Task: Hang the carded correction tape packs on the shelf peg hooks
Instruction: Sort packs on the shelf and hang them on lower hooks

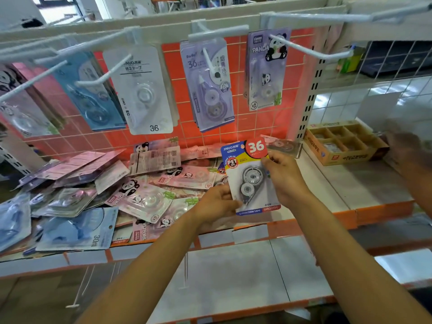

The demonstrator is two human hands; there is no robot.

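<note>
Carded correction tape pack: blue, yellow and white card with a red "36" roundel at its head and a clear blister over grey reels. It is held between both hands, clear of the shelf, face to the camera.
Left hand: fingers curled about the pack's lower left edge.
Right hand: pinches the pack's right edge just below the roundel.
State of hands: both clamped on the one pack, close together with only the card between them.
Long axis: near upright, head end uppermost and leaning slightly left.
Governing relation: the white wire peg hooks lie above and beyond both hands, tips toward the person. The long white hook, up and right of the right hand, shows the most bare wire. The right hand is nearer both the head end and that hook, so it is judged the likelier to steer the card on.
Hang hole: not discernible.
Hung stock: lilac carded packs directly above the hands; a white carded pack up and left.
Loose pile: pink, lilac and blue carded packs lying left of the left hand on the white shelf deck.
Brown cardboard compartment box: right of the right hand, well apart.
Step judged: pack selected, not yet hung.
</note>
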